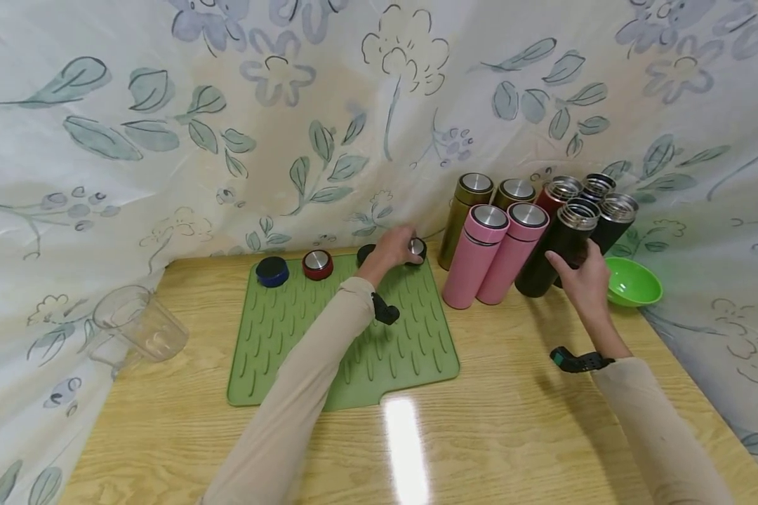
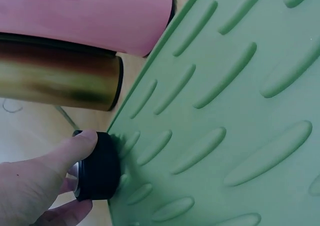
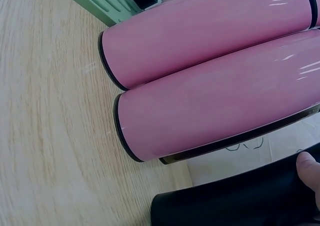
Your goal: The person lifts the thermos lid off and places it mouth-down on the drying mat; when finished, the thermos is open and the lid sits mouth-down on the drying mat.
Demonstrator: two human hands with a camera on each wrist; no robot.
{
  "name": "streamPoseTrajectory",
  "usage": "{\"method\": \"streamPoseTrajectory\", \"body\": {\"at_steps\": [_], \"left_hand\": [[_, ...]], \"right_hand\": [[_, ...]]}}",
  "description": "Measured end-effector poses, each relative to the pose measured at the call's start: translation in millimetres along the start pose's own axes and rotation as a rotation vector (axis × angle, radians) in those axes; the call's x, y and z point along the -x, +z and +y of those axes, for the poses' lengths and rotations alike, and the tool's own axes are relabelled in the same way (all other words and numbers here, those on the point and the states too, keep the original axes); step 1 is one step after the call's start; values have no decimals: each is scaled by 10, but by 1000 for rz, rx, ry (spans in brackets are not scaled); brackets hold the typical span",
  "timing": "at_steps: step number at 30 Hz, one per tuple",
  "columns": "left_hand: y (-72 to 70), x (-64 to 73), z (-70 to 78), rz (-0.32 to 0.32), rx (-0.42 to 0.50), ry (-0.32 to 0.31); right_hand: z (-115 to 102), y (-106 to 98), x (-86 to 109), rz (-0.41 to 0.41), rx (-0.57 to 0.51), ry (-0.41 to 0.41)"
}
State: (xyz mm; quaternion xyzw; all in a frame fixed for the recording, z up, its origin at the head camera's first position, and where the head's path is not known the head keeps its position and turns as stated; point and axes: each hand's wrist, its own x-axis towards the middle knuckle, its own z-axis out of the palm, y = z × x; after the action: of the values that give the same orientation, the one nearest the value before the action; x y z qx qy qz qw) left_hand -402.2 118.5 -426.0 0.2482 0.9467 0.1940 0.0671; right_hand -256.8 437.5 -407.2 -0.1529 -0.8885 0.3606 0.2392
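At the back right corner of the green drying mat, my left hand pinches a black lid with a silver top. The lid's edge touches the mat in the left wrist view. My right hand grips a black thermos bottle whose threaded mouth is uncovered. Its base end shows in the right wrist view, with my thumb on its side. Along the mat's back edge lie a blue lid, a red lid and a dark lid, partly hidden by my left hand.
Two capped pink bottles stand between my hands, with two capped gold bottles behind. Uncapped red and dark bottles crowd around the gripped one. A green bowl is at right, a clear pitcher at left.
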Motion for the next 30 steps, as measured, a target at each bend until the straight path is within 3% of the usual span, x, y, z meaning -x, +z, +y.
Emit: {"method": "streamPoseTrajectory", "body": {"at_steps": [15,22,24,27,30], "left_hand": [[66,-44,-8,15,-33,4],[-149,45,-24,-44,-77,90],[-246,99,-33,-41,-82,123],[-365,219,-66,15,-62,156],[-455,367,-116,99,-55,196]], "right_hand": [[49,125,-28,184,-66,-21],[8,131,8,226,-127,-21],[-15,116,58,272,-164,-79],[-60,101,190,319,-233,-252],[-127,119,340,199,-302,-366]]}}
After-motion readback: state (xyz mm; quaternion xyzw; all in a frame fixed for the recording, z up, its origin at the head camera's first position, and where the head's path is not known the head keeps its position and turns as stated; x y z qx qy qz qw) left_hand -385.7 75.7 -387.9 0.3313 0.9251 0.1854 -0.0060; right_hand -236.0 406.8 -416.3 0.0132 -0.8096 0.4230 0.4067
